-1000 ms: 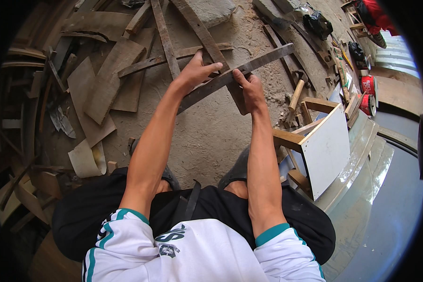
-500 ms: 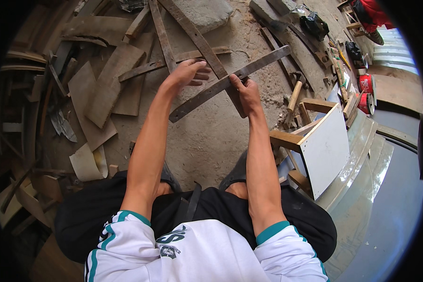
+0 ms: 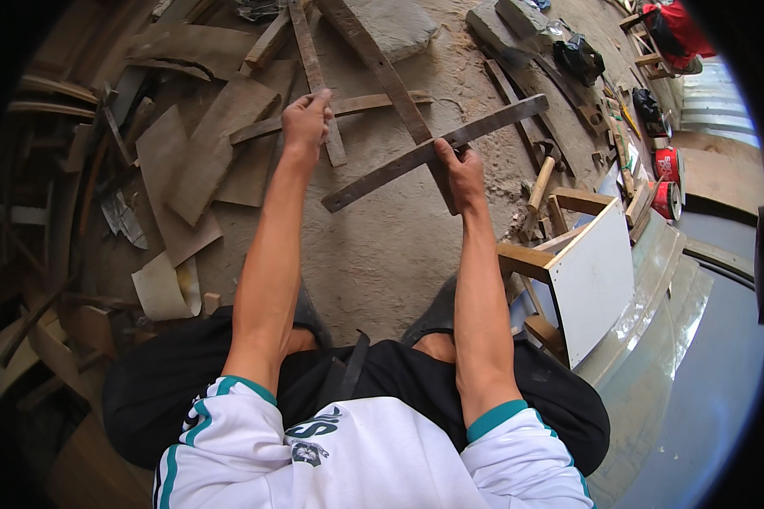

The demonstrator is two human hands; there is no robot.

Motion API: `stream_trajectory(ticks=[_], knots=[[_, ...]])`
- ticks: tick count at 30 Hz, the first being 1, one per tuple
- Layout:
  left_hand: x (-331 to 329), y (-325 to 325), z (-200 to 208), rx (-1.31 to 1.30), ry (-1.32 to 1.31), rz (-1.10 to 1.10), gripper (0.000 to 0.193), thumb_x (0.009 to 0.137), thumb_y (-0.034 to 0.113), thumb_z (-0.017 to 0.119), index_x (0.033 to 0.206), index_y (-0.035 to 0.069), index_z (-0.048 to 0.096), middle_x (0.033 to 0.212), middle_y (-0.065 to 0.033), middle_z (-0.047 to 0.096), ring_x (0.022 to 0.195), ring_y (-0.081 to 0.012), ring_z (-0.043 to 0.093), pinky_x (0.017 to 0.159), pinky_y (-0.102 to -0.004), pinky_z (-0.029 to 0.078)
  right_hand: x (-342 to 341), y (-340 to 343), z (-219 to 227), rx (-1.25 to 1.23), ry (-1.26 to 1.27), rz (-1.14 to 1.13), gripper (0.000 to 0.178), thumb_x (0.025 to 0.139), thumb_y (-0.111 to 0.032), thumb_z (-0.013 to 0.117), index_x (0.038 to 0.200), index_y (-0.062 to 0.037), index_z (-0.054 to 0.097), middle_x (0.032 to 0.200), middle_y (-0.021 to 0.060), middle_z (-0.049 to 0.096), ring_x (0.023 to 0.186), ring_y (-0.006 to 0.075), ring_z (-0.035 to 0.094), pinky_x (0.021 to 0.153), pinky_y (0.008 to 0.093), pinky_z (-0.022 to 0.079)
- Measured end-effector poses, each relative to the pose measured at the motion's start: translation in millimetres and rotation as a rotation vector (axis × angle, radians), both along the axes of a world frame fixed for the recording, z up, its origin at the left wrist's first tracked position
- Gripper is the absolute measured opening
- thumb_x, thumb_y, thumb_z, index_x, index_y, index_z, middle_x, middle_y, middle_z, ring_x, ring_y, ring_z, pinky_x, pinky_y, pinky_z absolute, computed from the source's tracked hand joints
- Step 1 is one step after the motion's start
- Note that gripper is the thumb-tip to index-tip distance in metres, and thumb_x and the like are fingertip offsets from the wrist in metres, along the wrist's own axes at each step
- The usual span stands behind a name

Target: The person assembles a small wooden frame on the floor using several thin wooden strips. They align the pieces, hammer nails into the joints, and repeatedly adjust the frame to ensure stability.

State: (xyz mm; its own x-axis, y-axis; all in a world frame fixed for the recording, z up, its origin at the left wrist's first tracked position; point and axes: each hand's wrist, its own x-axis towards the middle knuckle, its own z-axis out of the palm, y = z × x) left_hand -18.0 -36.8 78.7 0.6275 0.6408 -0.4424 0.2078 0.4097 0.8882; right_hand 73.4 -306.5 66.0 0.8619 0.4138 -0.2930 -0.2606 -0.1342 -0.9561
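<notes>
My right hand point(image 3: 464, 174) grips a dark wooden crosspiece point(image 3: 369, 180) where it crosses a long wooden slat point(image 3: 386, 76), with the thumb on top at the crossing. The slat's near end sticks out past the crosspiece beside my palm. My left hand point(image 3: 306, 127) is closed, fingertips pinching the edge of a narrower wooden strip point(image 3: 306, 47). The strip's near end lies just right of that hand, apart from the crosspiece. Farther off, another wooden crosspiece point(image 3: 369, 103) runs beneath the strip and the slat.
Wood offcuts point(image 3: 216, 144) litter the left side. A hammer point(image 3: 542, 178) lies to the right, near a white-topped wooden piece point(image 3: 592, 280). Beyond stand red cans point(image 3: 668, 164), stone slabs point(image 3: 395, 25), a black bag point(image 3: 578, 55) and a person in red point(image 3: 677, 34).
My left hand has gone from open to closed and moved away from the near crosspiece onto the narrower strip. The strip's near end now shows. My right hand keeps its grip.
</notes>
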Motion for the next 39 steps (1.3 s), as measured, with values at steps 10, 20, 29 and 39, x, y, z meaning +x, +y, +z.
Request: stream_trajectory(ticks=[10,20,29,39], knots=[[-34.8,35.3,-42.0,0.171,0.408,0.002,0.045,0.088,0.043,0.07,0.095,-0.002,0.068,0.083,-0.0075,0.068,0.074,-0.0181,0.064,0.073,-0.0352,0.053,8.6,-19.2,-6.0,-0.079,-0.015,-0.139,0.044,0.088,-0.039,0.076,0.095,0.0031,0.068,0.085,0.0045,0.067,0.075,0.0115,0.058,0.068,0.026,0.047],[-70.1,52.9,-51.3,-0.172,0.326,0.08,0.057,0.094,0.049,0.059,0.126,0.002,0.057,0.114,-0.0092,0.067,0.095,-0.0205,0.066,0.075,-0.0357,0.051,-12.8,22.6,-1.7,-0.09,0.031,0.038,0.041,0.089,-0.037,0.075,0.098,0.0024,0.068,0.088,0.0047,0.067,0.077,0.0119,0.058,0.069,0.027,0.047],[-69.1,50.5,-56.9,-0.157,0.335,-0.22,0.088,0.087,0.065,0.062,0.142,-0.001,0.046,0.13,-0.0172,0.061,0.116,-0.0262,0.061,0.099,-0.0402,0.047,-18.9,49.0,3.8,-0.04,0.068,0.079,0.039,0.09,-0.036,0.074,0.097,0.0021,0.068,0.089,0.0042,0.066,0.077,0.0124,0.057,0.07,0.0278,0.047],[19.7,-8.2,-73.4,-0.104,0.305,0.043,0.075,0.086,0.069,0.06,0.113,-0.001,0.056,0.088,-0.0117,0.062,0.066,-0.0187,0.063,0.055,-0.035,0.051,21.3,-38.7,-4.4,0.006,0.006,-0.214,0.039,0.087,-0.039,0.077,0.092,-0.0026,0.066,0.081,0.0007,0.063,0.068,0.0091,0.056,0.06,0.0242,0.045]])
